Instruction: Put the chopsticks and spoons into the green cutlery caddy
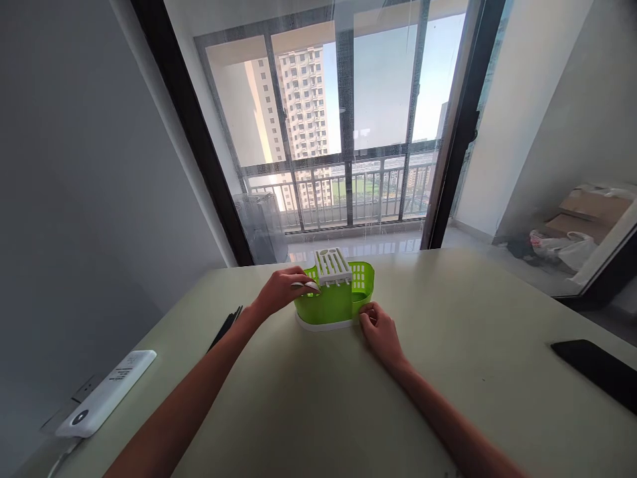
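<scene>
In the middle of the table stands a bright green utensil holder point(323, 309) with basket-like sides and a white base. A white slotted rack point(333, 266) sits on top of it, with small hooks along its front edge. My left hand point(287, 290) is at the holder's left rim, its fingers closed on white spoons point(304, 285); only their pale rounded ends show, and the rest is hidden. At the holder's lower right corner, my right hand point(379, 326) has its fingers curled against the green wall near the base.
Dark chopsticks point(226, 326) lie left of the holder, partly behind my left forearm. A white power bank point(109, 392) with a cable rests at the left edge, and a black phone-like object point(597, 372) at the right. Beyond the table point(308, 405) is a glass door.
</scene>
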Action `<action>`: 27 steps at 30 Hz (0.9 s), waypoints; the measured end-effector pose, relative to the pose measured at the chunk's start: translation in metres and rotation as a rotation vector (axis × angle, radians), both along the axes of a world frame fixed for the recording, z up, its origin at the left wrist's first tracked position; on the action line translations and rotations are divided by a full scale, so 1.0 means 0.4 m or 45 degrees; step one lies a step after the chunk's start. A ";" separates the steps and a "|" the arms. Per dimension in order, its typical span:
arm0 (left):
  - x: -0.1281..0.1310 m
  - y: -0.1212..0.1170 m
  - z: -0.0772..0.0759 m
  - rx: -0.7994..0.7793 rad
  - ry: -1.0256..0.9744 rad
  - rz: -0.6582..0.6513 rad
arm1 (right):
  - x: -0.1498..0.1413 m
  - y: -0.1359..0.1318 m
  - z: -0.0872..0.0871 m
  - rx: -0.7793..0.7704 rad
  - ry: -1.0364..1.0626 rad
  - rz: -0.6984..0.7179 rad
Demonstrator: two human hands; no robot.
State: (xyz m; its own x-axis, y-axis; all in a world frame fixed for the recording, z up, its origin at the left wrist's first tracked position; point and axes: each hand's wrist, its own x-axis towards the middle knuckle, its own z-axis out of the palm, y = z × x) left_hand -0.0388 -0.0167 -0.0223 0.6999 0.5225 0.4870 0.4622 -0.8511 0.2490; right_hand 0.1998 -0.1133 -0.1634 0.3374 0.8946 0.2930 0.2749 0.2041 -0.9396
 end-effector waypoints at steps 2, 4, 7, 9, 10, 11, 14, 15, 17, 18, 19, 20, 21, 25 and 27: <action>0.003 -0.002 -0.002 -0.009 -0.074 0.021 | 0.000 0.000 0.001 0.004 -0.004 0.001; 0.004 -0.004 -0.004 -0.015 -0.178 0.057 | -0.001 -0.001 0.002 0.006 -0.007 0.004; 0.003 -0.007 -0.001 0.015 -0.305 0.101 | -0.001 -0.002 0.004 0.002 -0.007 0.005; 0.002 -0.009 0.009 0.044 -0.382 0.159 | -0.001 -0.001 0.003 0.000 -0.006 0.003; 0.001 -0.010 0.016 0.049 -0.427 0.211 | -0.001 -0.001 0.003 -0.001 -0.006 0.002; -0.002 -0.010 0.025 0.037 -0.485 0.282 | -0.001 -0.001 0.003 -0.002 -0.007 0.001; -0.020 0.002 0.054 -0.091 -0.760 0.547 | -0.001 -0.002 0.004 -0.006 -0.007 -0.002; -0.032 0.011 0.064 -0.151 -0.887 0.615 | -0.002 -0.002 0.005 -0.008 -0.005 -0.002; -0.065 0.036 0.077 -0.269 -1.188 0.708 | -0.003 -0.003 0.009 -0.010 0.001 -0.002; -0.087 0.051 0.081 -0.325 -1.343 0.736 | -0.004 -0.004 0.012 -0.010 0.005 -0.002; -0.112 0.066 0.083 -0.391 -1.488 0.767 | -0.005 -0.005 0.014 -0.010 0.009 -0.003; -0.139 0.080 0.081 -0.463 -1.602 0.804 | -0.006 -0.006 0.016 -0.010 0.014 -0.003; -0.167 0.092 0.077 -0.536 -1.659 0.830 | -0.007 -0.006 0.017 -0.009 0.018 -0.003; -0.270 0.105 0.037 -0.802 -1.357 0.919 | -0.009 -0.006 0.017 -0.007 0.027 -0.001; -0.305 0.091 0.010 -0.903 -1.180 0.928 | -0.009 -0.004 0.014 -0.006 0.026 0.001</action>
